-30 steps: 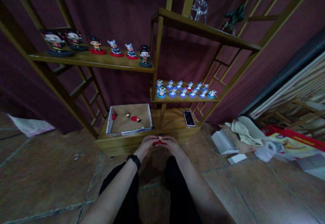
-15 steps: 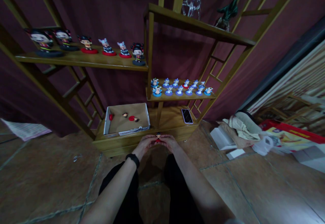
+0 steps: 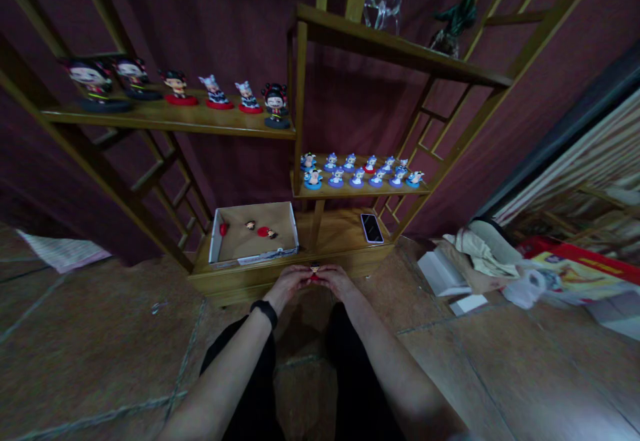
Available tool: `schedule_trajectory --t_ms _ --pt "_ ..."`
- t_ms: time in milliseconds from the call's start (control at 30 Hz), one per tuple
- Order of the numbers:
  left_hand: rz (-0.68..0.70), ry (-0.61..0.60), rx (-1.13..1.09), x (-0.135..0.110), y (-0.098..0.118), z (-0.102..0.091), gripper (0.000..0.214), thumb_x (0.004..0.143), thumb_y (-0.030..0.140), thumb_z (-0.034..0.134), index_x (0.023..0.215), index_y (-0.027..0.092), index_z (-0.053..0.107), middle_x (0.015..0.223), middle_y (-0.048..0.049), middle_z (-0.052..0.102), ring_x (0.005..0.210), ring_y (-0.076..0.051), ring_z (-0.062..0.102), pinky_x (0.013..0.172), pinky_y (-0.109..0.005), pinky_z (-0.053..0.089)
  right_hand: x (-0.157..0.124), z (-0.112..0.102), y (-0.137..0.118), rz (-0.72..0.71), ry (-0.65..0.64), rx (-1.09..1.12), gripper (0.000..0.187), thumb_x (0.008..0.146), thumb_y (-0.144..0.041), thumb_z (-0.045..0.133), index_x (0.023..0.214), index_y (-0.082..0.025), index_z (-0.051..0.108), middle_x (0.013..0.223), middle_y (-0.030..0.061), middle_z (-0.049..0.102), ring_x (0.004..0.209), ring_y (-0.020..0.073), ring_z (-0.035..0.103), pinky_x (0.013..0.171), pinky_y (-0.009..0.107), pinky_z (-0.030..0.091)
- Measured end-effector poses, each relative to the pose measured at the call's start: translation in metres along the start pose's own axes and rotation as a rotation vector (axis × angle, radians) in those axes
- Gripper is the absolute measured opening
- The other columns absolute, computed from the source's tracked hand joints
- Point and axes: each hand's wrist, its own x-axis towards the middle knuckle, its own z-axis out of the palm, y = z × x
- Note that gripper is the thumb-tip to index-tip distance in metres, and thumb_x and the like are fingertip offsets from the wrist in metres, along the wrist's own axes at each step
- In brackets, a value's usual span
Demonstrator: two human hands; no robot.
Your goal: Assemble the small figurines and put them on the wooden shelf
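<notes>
A small black-haired figurine [image 3: 315, 268] with a red base is held upright between my two hands, just in front of the low shelf. My left hand [image 3: 291, 281], with a black band at the wrist, grips it from the left side. From the other side my right hand [image 3: 339, 281] closes on it too. My fingers partly cover the figurine. Behind my left hand sits a shallow cardboard box [image 3: 235, 252], holding a few small figurine parts [image 3: 251, 225] and a red disc [image 3: 263, 231].
Figurines stand on the upper left shelf [image 3: 170, 119] and in two rows on the middle right shelf [image 3: 350, 191]. A phone [image 3: 372, 228] lies on the low shelf. Glass ornaments [image 3: 385, 1] stand higher up. White boxes [image 3: 443, 274] and a plastic bag [image 3: 525, 287] are on the floor at right.
The view has shifted slightly, so everything appears a little further right. Both hands keep their hold on the figurine, with little visible movement.
</notes>
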Motion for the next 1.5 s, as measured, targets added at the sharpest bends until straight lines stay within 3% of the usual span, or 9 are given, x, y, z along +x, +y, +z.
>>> schedule_trajectory --t_ms 333,867,1133,1500 --pt "-0.035 -0.054 -0.071 0.005 0.001 -0.005 0.021 0.052 0.015 0.077 0.071 0.011 0.069 0.069 -0.0061 0.067 0.059 -0.010 0.059 0.061 -0.021 0.046 0.000 0.002 0.000 0.016 -0.018 0.027 0.025 0.048 -0.027 0.079 0.065 -0.014 0.065 0.067 0.0028 0.068 0.066 0.0151 0.064 0.072 0.032 0.049" --pt "-0.008 -0.050 -0.001 0.005 -0.001 -0.005 0.019 0.050 0.014 0.077 0.066 0.011 0.067 0.061 -0.0051 0.065 0.054 -0.010 0.057 0.058 -0.022 0.044 0.006 -0.006 0.008 -0.015 -0.073 0.014 0.025 0.049 -0.025 0.079 0.065 -0.015 0.063 0.066 0.0025 0.068 0.063 0.0162 0.065 0.074 0.035 0.051" --pt "0.014 -0.064 -0.064 0.003 0.002 -0.003 0.024 0.054 0.014 0.077 0.077 0.011 0.069 0.070 -0.0061 0.067 0.054 -0.009 0.057 0.057 -0.021 0.045 0.006 -0.003 0.009 -0.003 -0.084 0.017 0.027 0.053 -0.028 0.077 0.073 -0.017 0.062 0.072 0.0014 0.069 0.068 0.0150 0.065 0.073 0.033 0.050" --pt "-0.013 -0.002 -0.078 -0.004 0.007 -0.002 0.022 0.056 0.010 0.075 0.077 0.011 0.069 0.069 -0.0059 0.067 0.056 -0.010 0.058 0.055 -0.020 0.045 0.004 0.000 0.007 0.019 -0.073 -0.005 0.029 0.052 -0.029 0.077 0.075 -0.017 0.063 0.071 0.0018 0.069 0.070 0.0164 0.066 0.076 0.034 0.050"
